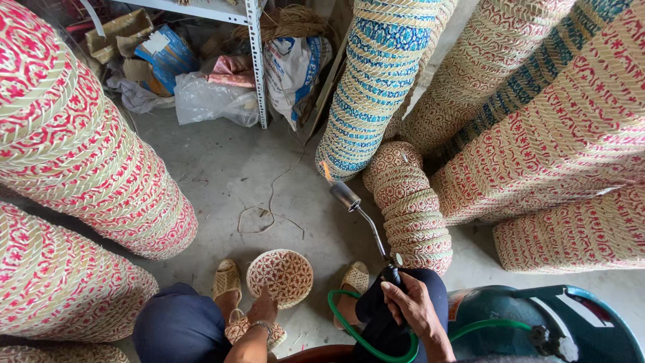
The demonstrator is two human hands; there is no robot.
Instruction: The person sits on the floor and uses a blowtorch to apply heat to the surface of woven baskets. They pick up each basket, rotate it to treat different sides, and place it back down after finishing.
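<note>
My right hand (411,302) grips the handle of a gas torch (366,220), its metal tube angled up and left with a small flame at the nozzle. A green hose (356,331) runs from the torch to a blue-green gas cylinder (537,323) at the lower right. My left hand (262,310) holds a round woven basket lid (280,275) with a red pattern by its near edge, tilted up between my feet. Another woven piece lies under that hand. My knees in dark trousers frame the bottom.
Tall stacks of woven baskets surround me: red-patterned stacks (80,141) on the left, a blue one (376,81) ahead, more red ones (557,134) on the right. A metal shelf leg (255,60), bags and cardboard clutter lie at the back. A loose cord (259,215) lies on the concrete floor.
</note>
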